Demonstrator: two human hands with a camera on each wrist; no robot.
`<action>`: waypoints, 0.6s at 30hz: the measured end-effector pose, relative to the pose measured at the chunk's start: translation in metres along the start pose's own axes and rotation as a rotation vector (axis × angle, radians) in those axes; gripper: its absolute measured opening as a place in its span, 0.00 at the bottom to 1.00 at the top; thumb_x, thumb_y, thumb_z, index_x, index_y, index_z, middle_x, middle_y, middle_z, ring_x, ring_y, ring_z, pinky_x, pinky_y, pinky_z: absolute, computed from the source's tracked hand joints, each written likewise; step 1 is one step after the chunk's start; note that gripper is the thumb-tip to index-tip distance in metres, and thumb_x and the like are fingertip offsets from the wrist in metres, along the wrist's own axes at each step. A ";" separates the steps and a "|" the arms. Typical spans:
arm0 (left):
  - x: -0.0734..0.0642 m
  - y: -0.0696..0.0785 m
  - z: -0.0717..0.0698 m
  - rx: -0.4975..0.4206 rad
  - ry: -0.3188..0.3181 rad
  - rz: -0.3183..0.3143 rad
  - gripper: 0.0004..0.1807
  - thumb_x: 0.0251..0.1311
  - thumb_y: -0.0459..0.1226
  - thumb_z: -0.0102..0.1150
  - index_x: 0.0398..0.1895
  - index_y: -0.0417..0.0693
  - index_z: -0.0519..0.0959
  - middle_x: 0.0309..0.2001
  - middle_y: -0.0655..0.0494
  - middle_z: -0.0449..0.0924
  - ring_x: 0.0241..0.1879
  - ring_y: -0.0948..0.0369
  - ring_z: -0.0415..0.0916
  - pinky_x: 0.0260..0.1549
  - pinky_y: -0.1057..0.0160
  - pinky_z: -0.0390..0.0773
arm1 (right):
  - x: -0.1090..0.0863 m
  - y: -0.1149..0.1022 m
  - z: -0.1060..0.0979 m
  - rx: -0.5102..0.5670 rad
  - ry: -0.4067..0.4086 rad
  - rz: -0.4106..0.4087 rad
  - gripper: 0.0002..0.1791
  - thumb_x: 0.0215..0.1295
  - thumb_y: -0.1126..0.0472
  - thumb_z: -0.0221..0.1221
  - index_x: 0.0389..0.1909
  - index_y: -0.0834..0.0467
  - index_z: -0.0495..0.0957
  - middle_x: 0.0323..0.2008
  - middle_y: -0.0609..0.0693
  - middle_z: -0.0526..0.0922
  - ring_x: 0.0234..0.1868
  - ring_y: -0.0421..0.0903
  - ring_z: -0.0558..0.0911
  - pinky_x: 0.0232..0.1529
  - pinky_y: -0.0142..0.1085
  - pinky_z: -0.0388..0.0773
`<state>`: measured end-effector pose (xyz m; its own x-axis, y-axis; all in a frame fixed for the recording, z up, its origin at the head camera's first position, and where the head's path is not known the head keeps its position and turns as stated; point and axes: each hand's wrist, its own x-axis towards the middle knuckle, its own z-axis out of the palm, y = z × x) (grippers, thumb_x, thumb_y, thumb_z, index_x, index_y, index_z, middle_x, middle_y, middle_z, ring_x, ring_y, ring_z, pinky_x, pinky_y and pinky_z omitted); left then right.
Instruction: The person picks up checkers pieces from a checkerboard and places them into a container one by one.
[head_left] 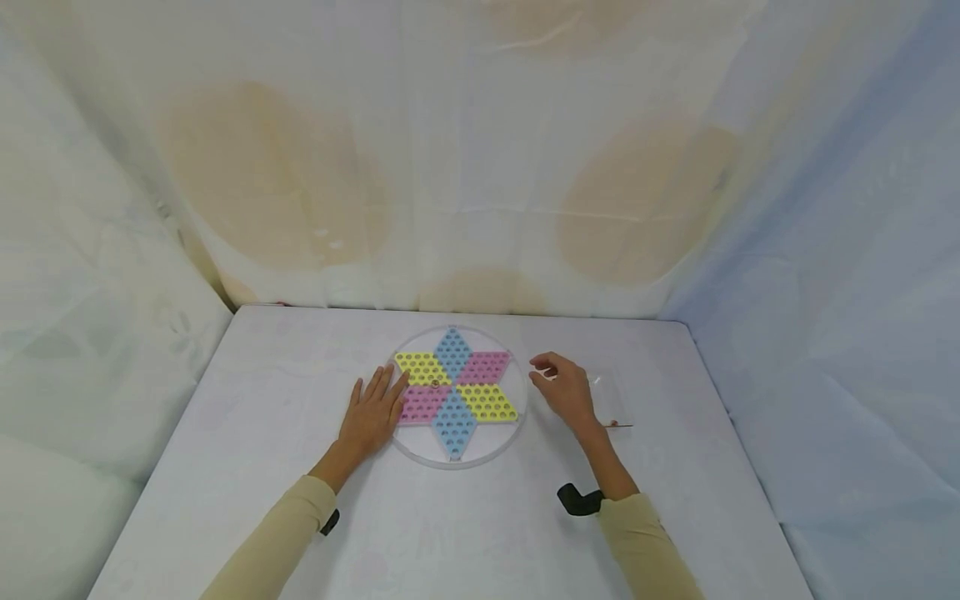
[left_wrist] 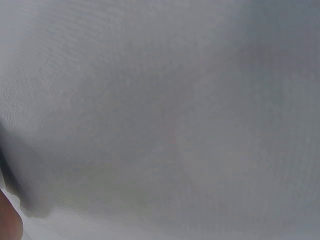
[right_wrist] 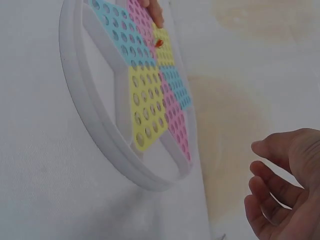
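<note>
A round Chinese checkers board (head_left: 487,457) with a white rim lies on the table, its star-shaped hole field in yellow, blue and pink. My left hand (head_left: 371,419) rests flat across its left edge, fingers straight. A small marble (head_left: 435,384) sits near the inner end of the upper-left yellow section; in the right wrist view this marble (right_wrist: 159,43) looks orange-red. Right of the board, my right hand (head_left: 564,390) hovers with fingers loosely bent. Thumb and fingertips stand apart in the right wrist view, with nothing seen between them.
Behind the right hand lies a clear plastic bag (head_left: 606,392), partly hidden, with a small orange-brown item (head_left: 614,423) at its near edge. White cloth (head_left: 465,533) covers the table. Patterned curtains (head_left: 465,167) hang behind and at both sides. The left wrist view is mostly blurred pale surface.
</note>
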<state>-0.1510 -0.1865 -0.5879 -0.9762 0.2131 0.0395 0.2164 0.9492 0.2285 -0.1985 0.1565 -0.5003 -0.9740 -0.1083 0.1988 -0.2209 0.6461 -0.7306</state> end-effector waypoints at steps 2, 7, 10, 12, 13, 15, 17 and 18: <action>0.000 0.000 -0.001 0.002 -0.001 -0.001 0.30 0.78 0.47 0.36 0.80 0.50 0.53 0.79 0.44 0.44 0.77 0.47 0.39 0.72 0.40 0.37 | 0.000 -0.004 0.006 0.012 -0.002 -0.013 0.10 0.63 0.67 0.66 0.45 0.62 0.84 0.42 0.56 0.86 0.42 0.53 0.82 0.45 0.46 0.80; -0.001 0.000 -0.002 -0.003 -0.002 -0.002 0.30 0.78 0.47 0.36 0.80 0.51 0.53 0.79 0.44 0.44 0.77 0.47 0.39 0.72 0.40 0.37 | 0.000 -0.013 0.022 0.044 -0.018 -0.048 0.10 0.63 0.67 0.66 0.44 0.63 0.84 0.41 0.56 0.87 0.42 0.53 0.83 0.46 0.46 0.81; -0.001 0.000 -0.002 -0.004 -0.003 -0.001 0.31 0.78 0.47 0.36 0.80 0.51 0.53 0.79 0.44 0.44 0.77 0.47 0.39 0.72 0.40 0.37 | -0.001 -0.020 0.031 0.059 -0.038 -0.062 0.09 0.63 0.67 0.66 0.44 0.63 0.84 0.41 0.56 0.87 0.41 0.53 0.83 0.45 0.46 0.81; -0.001 0.000 -0.002 0.000 -0.002 -0.002 0.30 0.78 0.47 0.36 0.80 0.51 0.53 0.79 0.45 0.44 0.77 0.47 0.39 0.72 0.40 0.38 | -0.002 -0.024 0.038 0.066 -0.051 -0.072 0.09 0.63 0.67 0.66 0.44 0.63 0.84 0.40 0.56 0.86 0.41 0.53 0.83 0.45 0.46 0.81; -0.002 0.000 -0.002 0.001 -0.001 -0.002 0.30 0.78 0.47 0.36 0.80 0.51 0.53 0.79 0.45 0.44 0.77 0.47 0.39 0.72 0.40 0.38 | -0.002 -0.026 0.041 0.066 -0.056 -0.078 0.09 0.63 0.67 0.66 0.44 0.63 0.84 0.40 0.56 0.86 0.41 0.52 0.83 0.44 0.46 0.81; -0.002 0.000 -0.003 0.006 0.002 0.000 0.30 0.78 0.47 0.36 0.80 0.51 0.53 0.79 0.45 0.44 0.77 0.47 0.39 0.72 0.40 0.38 | -0.003 -0.030 0.047 0.072 -0.071 -0.082 0.09 0.63 0.66 0.66 0.43 0.63 0.84 0.39 0.55 0.86 0.41 0.52 0.83 0.44 0.46 0.81; -0.002 0.000 -0.003 0.010 0.003 0.000 0.30 0.78 0.47 0.36 0.80 0.50 0.54 0.79 0.44 0.44 0.77 0.47 0.40 0.72 0.40 0.38 | -0.004 -0.034 0.054 0.074 -0.084 -0.085 0.08 0.63 0.66 0.66 0.43 0.62 0.84 0.39 0.55 0.86 0.40 0.51 0.83 0.43 0.46 0.81; -0.003 0.000 -0.003 0.008 0.003 0.000 0.30 0.78 0.47 0.36 0.80 0.49 0.54 0.79 0.44 0.45 0.77 0.47 0.40 0.72 0.40 0.38 | -0.005 -0.035 0.057 0.069 -0.093 -0.083 0.08 0.63 0.66 0.66 0.43 0.62 0.84 0.39 0.54 0.86 0.40 0.51 0.83 0.43 0.45 0.81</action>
<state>-0.1486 -0.1881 -0.5854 -0.9763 0.2120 0.0426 0.2161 0.9511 0.2207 -0.1891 0.0911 -0.5133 -0.9519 -0.2308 0.2015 -0.3008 0.5787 -0.7580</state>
